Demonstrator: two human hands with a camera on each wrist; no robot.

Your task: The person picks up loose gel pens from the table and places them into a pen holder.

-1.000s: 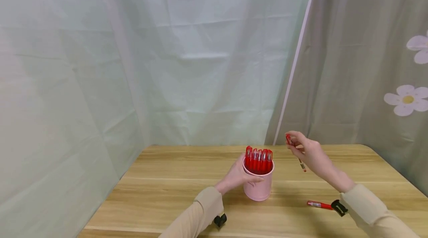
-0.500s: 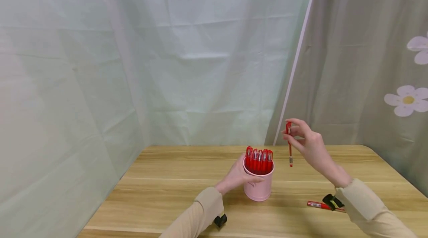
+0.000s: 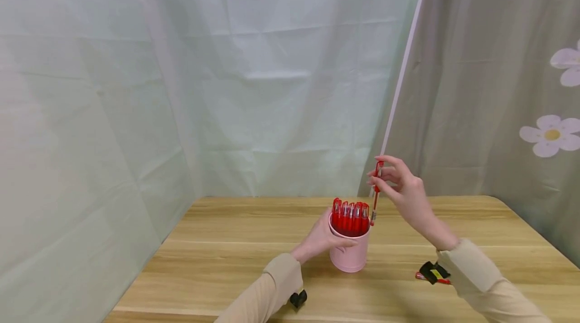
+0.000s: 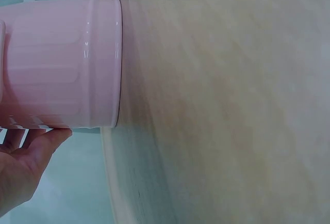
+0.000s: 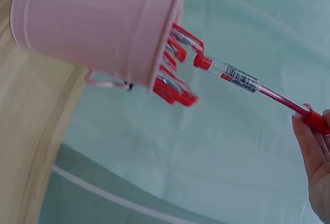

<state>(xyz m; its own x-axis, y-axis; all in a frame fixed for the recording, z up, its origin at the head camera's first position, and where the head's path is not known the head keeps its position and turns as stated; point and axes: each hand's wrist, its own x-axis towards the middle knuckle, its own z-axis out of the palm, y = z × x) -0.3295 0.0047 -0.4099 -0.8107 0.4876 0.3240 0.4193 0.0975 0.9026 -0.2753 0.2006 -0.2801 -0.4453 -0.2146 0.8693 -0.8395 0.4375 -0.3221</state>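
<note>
A pink pen cup stands upright on the wooden table, filled with several red capped pens whose caps stick up past the rim. My left hand grips the cup's left side, its thumb across the front below the rim. Pinched near its cap end by my right hand, one more red gel pen hangs nearly upright. Its lower end is close beside the cup's right rim, apart from the pens inside in the right wrist view. The cup wall fills the upper left of the left wrist view.
Another red pen lies on the table at the right, partly hidden by the black wrist strap. A pale curtain hangs behind the table, with a grey flowered one at the right.
My right hand has moved left and upward, bringing its pen from right of the cup to beside the rim and swinging it nearly upright. The left hand and cup stayed still.
</note>
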